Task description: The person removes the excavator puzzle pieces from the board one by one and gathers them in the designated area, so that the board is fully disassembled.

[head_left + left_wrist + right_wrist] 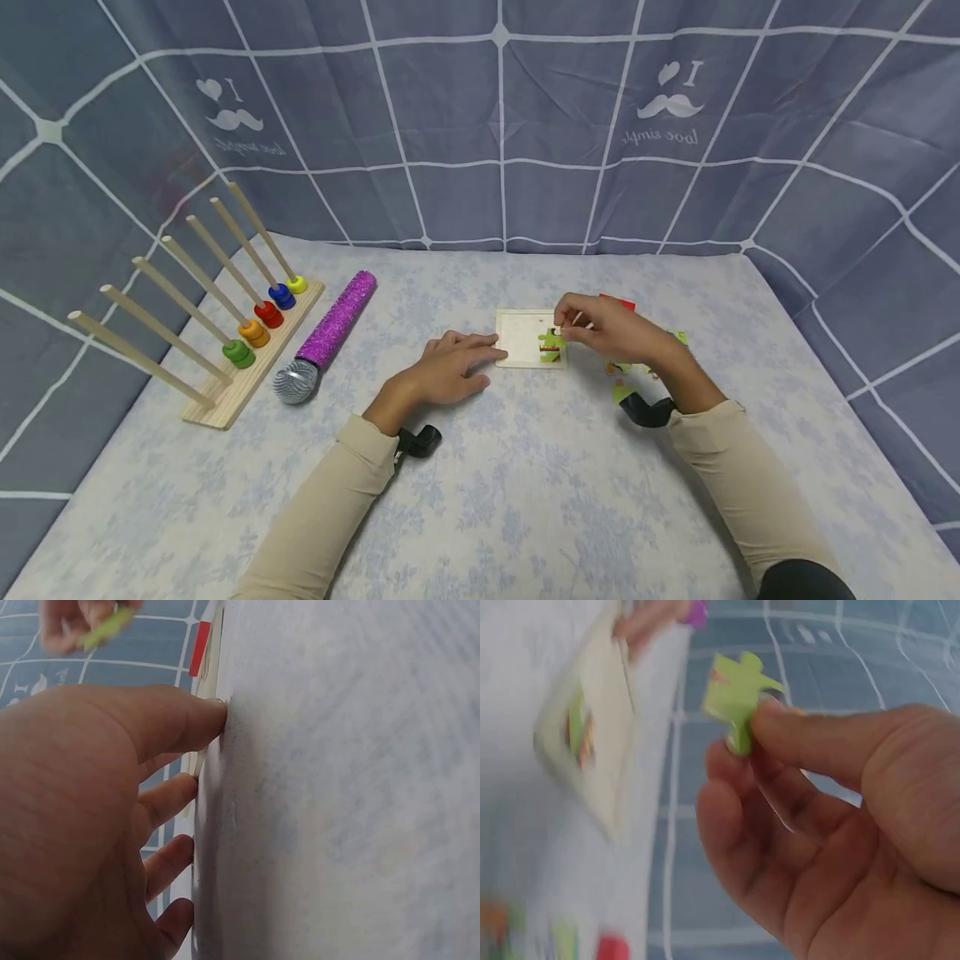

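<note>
My right hand (615,329) pinches a light green puzzle piece (733,690) between thumb and fingers, above the right side of a shallow wooden puzzle board (516,337). Green pieces with a striped, mouth-like pattern (551,353) lie in the board's lower right part; how many is hard to tell. On the tabletop at the board's left edge rests my left hand (452,368), its fingers spread and fairly straight, fingertips touching the frame. Loose puzzle pieces (621,390) lie under and beside my right forearm, partly hidden by it. A red item (621,302) shows just behind the right hand.
At the left stands a wooden peg rack (243,387) with coloured rings on tall upright rods. Beside it lies a glittery purple microphone (337,325) with a silver head. A grey-blue checked curtain (450,125) surrounds the back and sides of the pale patterned tabletop (525,492).
</note>
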Tool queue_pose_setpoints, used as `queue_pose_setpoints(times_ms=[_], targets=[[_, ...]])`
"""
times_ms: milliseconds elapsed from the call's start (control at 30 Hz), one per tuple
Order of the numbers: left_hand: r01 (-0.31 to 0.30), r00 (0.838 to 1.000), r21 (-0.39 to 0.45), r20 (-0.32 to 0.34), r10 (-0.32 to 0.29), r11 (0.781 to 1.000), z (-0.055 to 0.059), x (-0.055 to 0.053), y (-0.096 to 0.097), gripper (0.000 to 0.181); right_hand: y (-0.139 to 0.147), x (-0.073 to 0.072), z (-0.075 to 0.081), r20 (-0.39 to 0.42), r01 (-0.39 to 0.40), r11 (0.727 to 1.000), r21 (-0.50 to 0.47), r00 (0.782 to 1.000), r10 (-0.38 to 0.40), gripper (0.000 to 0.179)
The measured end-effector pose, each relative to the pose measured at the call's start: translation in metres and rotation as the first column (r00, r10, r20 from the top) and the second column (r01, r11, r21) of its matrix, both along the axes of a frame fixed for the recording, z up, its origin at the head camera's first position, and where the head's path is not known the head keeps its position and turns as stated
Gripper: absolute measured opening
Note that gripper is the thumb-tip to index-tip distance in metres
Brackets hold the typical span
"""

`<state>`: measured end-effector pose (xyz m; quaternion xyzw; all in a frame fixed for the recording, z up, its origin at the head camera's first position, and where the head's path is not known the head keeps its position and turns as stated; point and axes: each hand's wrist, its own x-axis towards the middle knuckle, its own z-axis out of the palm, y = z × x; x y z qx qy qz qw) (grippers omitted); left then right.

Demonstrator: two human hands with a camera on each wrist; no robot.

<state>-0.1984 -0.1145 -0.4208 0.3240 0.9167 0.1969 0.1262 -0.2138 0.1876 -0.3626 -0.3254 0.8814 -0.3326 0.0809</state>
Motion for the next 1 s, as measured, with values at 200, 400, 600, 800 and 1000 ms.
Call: queue_pose_setpoints(times_ms=[200, 400, 600, 800, 1000], targets=[[-0.007, 1.000, -0.001, 0.001, 0.007, 1.000, 0.000, -0.002, 0.002, 0.049, 0.072, 0.023, 0.006, 0.095, 0.199, 0.976, 0.087, 0.974, -0.207, 0.008], [-0.012, 1.000, -0.006, 0.004, 0.012, 1.000, 0.000, -0.002, 0.002, 0.049, 0.119, 0.043, -0.011, 0.188, 0.242, 0.966, 0.092, 0.948, -0.256, 0.010], [-0.002, 1.000, 0.009, 0.003, 0.002, 1.000, -0.001, -0.002, 0.003, 0.049, 0.122, 0.050, -0.032, 0.142, 0.243, 0.963, 0.114, 0.956, -0.258, 0.007], [0.015, 1.000, 0.011, 0.013, -0.015, 1.000, -0.001, -0.004, 0.008, 0.049, 0.117, 0.052, -0.036, 0.028, 0.297, 0.928, 0.223, 0.950, -0.311, 0.006], [0.002, 1.000, 0.025, -0.001, -0.002, 1.000, -0.001, 0.000, 0.002, 0.049, 0.111, 0.048, -0.037, -0.029, 0.292, 0.913, 0.286, 0.955, -0.296, 0.009]])
